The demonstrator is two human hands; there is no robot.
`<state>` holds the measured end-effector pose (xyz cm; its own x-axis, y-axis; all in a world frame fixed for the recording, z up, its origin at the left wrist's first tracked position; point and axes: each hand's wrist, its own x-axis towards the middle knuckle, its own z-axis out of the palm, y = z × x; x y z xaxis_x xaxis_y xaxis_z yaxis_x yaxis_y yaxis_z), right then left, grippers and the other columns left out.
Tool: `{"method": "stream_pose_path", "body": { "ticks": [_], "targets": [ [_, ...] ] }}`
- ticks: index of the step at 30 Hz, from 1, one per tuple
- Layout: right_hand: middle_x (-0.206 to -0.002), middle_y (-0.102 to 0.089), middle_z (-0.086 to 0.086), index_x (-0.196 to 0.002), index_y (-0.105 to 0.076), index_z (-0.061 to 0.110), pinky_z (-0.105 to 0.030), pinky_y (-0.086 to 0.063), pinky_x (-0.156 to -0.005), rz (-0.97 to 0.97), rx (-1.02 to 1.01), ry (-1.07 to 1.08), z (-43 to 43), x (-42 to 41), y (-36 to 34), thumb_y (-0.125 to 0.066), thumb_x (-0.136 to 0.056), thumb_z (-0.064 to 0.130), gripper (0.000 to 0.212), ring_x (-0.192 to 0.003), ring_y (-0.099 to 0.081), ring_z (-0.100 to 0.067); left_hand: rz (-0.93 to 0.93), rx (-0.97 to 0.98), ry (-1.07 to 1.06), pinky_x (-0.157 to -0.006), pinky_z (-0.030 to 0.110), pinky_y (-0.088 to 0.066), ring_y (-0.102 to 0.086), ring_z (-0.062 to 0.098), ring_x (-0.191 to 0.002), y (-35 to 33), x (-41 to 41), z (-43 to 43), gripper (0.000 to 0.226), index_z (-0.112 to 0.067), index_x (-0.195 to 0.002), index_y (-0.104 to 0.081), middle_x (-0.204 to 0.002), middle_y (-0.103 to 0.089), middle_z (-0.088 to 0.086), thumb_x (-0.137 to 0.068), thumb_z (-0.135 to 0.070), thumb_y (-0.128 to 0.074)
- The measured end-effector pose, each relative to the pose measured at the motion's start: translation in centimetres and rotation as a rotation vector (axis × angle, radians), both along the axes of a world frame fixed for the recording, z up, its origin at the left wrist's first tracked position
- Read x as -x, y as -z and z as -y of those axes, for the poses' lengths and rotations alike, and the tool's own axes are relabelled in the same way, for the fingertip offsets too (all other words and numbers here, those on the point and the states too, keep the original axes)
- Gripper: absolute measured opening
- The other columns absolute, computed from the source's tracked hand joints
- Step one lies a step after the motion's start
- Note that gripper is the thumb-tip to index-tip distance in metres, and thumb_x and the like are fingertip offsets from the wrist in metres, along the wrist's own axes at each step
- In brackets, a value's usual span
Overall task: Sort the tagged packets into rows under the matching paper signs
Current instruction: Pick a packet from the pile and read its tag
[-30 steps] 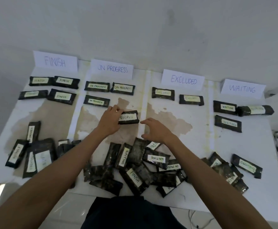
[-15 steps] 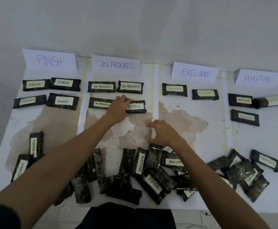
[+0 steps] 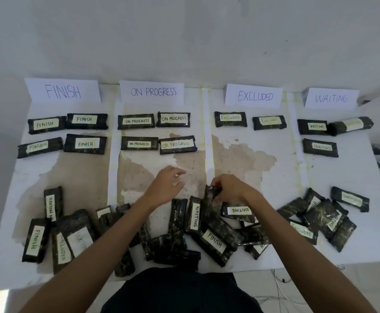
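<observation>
The right hand [image 3: 229, 192] pinches the top end of a dark packet [image 3: 209, 208] in the pile [image 3: 216, 241] at the near edge of the counter [image 3: 241, 159]. The left hand [image 3: 166, 188] is loose and holds nothing. The packet looks light, soft and shiny, so a grip across its middle seems best.

Every packet [image 3: 70, 144]: black wrap, faint grey-green mottling, glossy. Tags [image 3: 85, 144]: cream, lettering black on most, pale green on some. Signs [image 3: 62, 91]: white paper, blue handwritten capitals; WAITING fainter. Table [image 3: 342, 172]: white, with large irregular tan-brown stains [image 3: 241, 159] across the middle. Dividing strips [image 3: 208, 141]: white, yellowed edges. Wall [image 3: 184, 41]: off-white, a few dark specks. Garment [image 3: 180, 292]: dark navy.
</observation>
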<state>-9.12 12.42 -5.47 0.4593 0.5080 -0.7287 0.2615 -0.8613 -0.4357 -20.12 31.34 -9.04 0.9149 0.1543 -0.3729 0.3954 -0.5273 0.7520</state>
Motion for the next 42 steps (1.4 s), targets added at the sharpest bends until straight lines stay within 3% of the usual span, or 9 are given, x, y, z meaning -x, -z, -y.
{"method": "stream_pose_path", "body": {
  "ticks": [3,6,11,15,19,23,28,32,42],
  "targets": [
    [-0.086,-0.065,0.0,-0.079,-0.065,0.014,-0.031,-0.057,-0.073,-0.028,-0.249,0.197,0.3,0.3,-2.6,-0.071,-0.07,-0.008,0.025,-0.08,-0.065,-0.018,-0.22,0.264,-0.173,-0.088,0.031,-0.049,-0.058,0.017,-0.102,-2.1,1.4,1.3,0.033,-0.016,-0.124,-0.054,-0.122,-0.058,0.003,-0.096,-0.033,-0.045],
    [-0.086,-0.058,0.004,-0.074,-0.064,0.019,-0.018,-0.049,-0.073,0.216,-0.557,0.188,0.1,1.8,-4.8,-0.075,-0.066,-0.009,0.031,-0.08,-0.059,-0.008,-0.444,0.663,-0.389,-0.077,0.035,-0.056,-0.065,0.023,-0.094,-3.9,1.9,2.1,0.039,-0.013,-0.118,-0.054,-0.113,-0.062,0.009,-0.097,-0.043,-0.039],
    [-0.103,-0.054,0.001,-0.081,-0.067,0.016,-0.018,-0.052,-0.075,0.348,-0.673,0.067,0.1,4.9,-4.1,-0.077,-0.066,-0.007,0.029,-0.093,-0.054,-0.008,-0.266,1.003,-0.615,-0.073,0.032,-0.057,-0.064,0.026,-0.096,-4.7,2.3,2.4,0.028,-0.005,-0.121,-0.054,-0.11,-0.063,0.015,-0.093,-0.011,-0.053],
    [-0.114,-0.048,-0.001,-0.098,-0.062,0.014,-0.007,-0.047,-0.081,0.261,-0.604,0.02,0.3,6.0,-3.7,-0.082,-0.066,0.006,0.04,-0.099,-0.051,-0.007,-0.182,0.945,-0.644,-0.067,0.027,-0.058,-0.062,0.026,-0.099,-4.8,2.8,2.2,0.032,-0.005,-0.124,-0.051,-0.113,-0.06,0.016,-0.092,-0.004,-0.053],
    [-0.114,-0.049,0.005,-0.104,-0.06,0.021,-0.015,-0.047,-0.081,0.245,-0.52,0.016,0.1,6.8,-4.0,-0.082,-0.069,0.028,0.042,-0.098,-0.052,-0.006,-0.126,0.899,-0.644,-0.068,0.028,-0.058,-0.063,0.025,-0.095,-4.7,3.3,1.8,0.031,-0.008,-0.122,-0.052,-0.104,-0.063,0.012,-0.091,-0.004,-0.054],
    [-0.097,-0.061,0.004,-0.103,-0.056,0.022,-0.019,-0.048,-0.066,0.17,-0.484,0.217,-0.7,7.9,-3.4,-0.073,-0.08,0.022,0.028,-0.079,-0.061,-0.009,-0.109,0.845,-0.706,-0.072,0.034,-0.057,-0.065,0.024,-0.091,-4.2,3.4,1.4,0.039,-0.009,-0.125,-0.051,-0.106,-0.064,0.012,-0.087,-0.009,-0.062],
    [-0.097,-0.062,-0.006,-0.129,-0.042,0.027,-0.02,-0.049,-0.065,-0.045,-0.502,0.512,-1.5,8.7,-2.6,-0.065,-0.088,0.029,0.047,-0.076,-0.067,-0.014,-0.11,0.475,-0.332,-0.062,0.015,-0.049,-0.065,0.008,-0.088,-4.2,3.3,1.2,0.05,-0.018,-0.128,-0.048,-0.105,-0.066,0.003,-0.083,-0.024,-0.069],
    [-0.095,-0.067,-0.012,-0.109,-0.061,0.018,-0.024,-0.053,-0.061,-0.061,-0.51,0.6,-1.4,8.0,-2.2,-0.066,-0.087,0.025,0.023,-0.067,-0.069,-0.015,-0.081,0.27,-0.115,-0.086,0.029,-0.048,-0.06,0.017,-0.104,-4.3,2.1,1.5,0.054,-0.021,-0.131,-0.045,-0.115,-0.062,0.006,-0.083,-0.025,-0.069],
    [-0.086,-0.069,-0.011,-0.097,-0.061,0.004,-0.023,-0.056,-0.06,-0.098,-0.582,1.068,2.2,3.0,-2.3,-0.059,-0.091,0.009,0.008,-0.059,-0.067,-0.013,0.12,-0.267,0.193,-0.09,0.037,-0.049,-0.047,0.021,-0.112,-4.1,-2.4,5.4,0.08,-0.015,-0.138,-0.035,-0.123,-0.04,0.005,-0.071,-0.029,-0.075]
  ]
}}
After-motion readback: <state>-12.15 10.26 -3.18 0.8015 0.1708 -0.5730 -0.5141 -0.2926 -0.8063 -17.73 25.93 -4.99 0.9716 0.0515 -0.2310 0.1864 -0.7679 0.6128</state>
